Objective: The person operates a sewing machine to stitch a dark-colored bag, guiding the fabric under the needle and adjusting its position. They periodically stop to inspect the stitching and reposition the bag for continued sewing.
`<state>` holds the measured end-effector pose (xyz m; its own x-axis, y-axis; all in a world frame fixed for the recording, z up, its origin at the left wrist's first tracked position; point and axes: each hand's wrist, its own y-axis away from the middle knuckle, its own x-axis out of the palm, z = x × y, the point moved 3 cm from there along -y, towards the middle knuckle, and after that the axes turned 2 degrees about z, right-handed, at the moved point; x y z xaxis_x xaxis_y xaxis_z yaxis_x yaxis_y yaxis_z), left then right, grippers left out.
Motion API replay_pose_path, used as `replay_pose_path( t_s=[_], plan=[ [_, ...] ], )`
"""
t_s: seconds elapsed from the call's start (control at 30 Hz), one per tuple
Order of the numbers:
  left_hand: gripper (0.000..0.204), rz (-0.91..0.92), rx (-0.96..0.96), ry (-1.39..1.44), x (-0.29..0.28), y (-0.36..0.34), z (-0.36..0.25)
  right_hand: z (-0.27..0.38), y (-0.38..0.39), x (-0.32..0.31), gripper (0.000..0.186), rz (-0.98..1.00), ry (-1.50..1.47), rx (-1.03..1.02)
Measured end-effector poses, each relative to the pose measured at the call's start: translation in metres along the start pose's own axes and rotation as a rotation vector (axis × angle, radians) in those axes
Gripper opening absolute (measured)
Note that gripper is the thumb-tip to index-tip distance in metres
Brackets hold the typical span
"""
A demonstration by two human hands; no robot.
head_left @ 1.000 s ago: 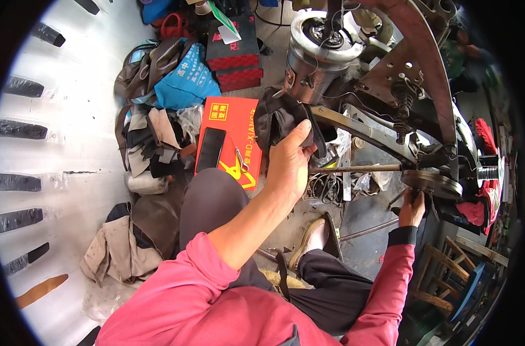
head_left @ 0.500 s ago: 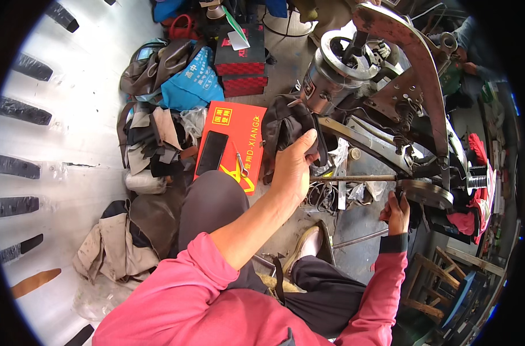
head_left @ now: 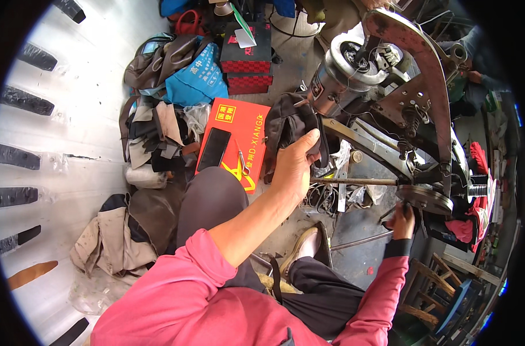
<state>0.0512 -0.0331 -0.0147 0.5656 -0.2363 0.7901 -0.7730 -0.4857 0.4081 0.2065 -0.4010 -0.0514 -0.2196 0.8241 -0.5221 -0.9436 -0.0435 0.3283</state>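
My left hand [head_left: 295, 167] is closed on a dark brown, soft, bag-like piece [head_left: 284, 121], thumb on top. The piece hangs by the slim arm of a hand-turned sewing machine [head_left: 405, 95]; its far edge is hidden behind that arm. Lower right, my right hand [head_left: 402, 222] has curled fingers at the rim of the machine's round hand wheel [head_left: 425, 199]. A dark handle there is mostly covered by the fingers.
Left of the work lies a red box [head_left: 235, 124] bearing a black phone [head_left: 214, 149] and small scissors [head_left: 243, 164]. Leather scraps [head_left: 159, 132] and a blue bag [head_left: 196, 81] are beyond. A metal rod [head_left: 354, 181] crosses toward the wheel. Wooden frame [head_left: 432, 285] stands lower right.
My right hand has moved slightly down and to the right at the wheel. My left hand keeps its hold on the brown piece. The view has shifted a little.
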Motion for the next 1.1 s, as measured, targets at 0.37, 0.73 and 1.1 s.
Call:
replay_pose_path(
  t_s=[0.37,0.73,1.1],
  plan=[
    [0.026,0.005,-0.008,-0.003,0.000,-0.001,-0.004,0.027,-0.003,-0.089,0.013,-0.361,-0.065,-0.148],
    [0.021,-0.042,-0.006,0.010,0.003,0.001,-0.005,0.083,0.036,-0.070,0.020,-0.242,-0.069,-0.398],
    [0.030,-0.015,-0.003,-0.038,-0.004,-0.003,-0.004,0.064,0.042,0.014,0.027,0.128,-0.155,-0.256]
  ],
)
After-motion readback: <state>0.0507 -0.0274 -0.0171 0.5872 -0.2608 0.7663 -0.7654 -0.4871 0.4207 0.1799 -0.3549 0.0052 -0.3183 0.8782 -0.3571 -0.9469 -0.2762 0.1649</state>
